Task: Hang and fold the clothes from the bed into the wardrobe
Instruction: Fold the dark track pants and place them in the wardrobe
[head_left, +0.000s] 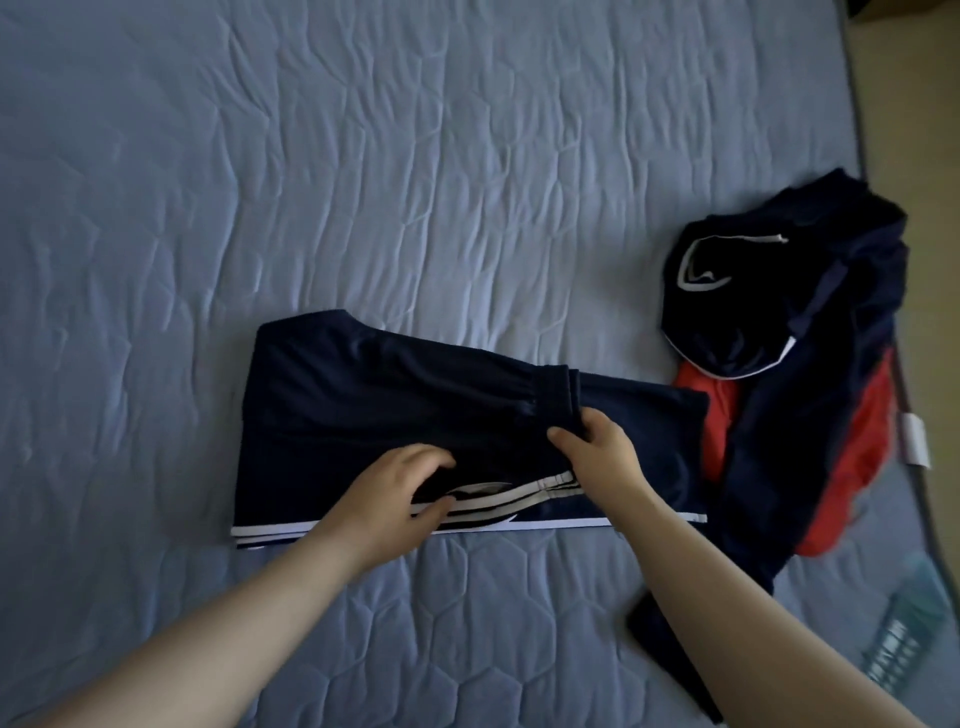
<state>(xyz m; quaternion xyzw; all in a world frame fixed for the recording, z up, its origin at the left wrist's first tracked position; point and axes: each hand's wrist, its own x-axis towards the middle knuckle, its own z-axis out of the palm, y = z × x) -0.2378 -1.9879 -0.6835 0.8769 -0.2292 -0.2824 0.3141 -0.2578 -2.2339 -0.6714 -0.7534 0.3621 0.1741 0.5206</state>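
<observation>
- Gripping folded navy shorts near the front of the blue bed, right hand curls round the waistband.
- By the white stripes, left hand pinches cloth.
- Navy-and-red clothes pile lies beside them, right.

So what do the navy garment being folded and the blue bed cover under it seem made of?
The navy garment: probably smooth synthetic sports knit; faint sheen, soft drape, white side stripes. The bed cover: matte quilted, padded fabric, judging by stitched lines and puffy panels; the fibre cannot be told.
</observation>
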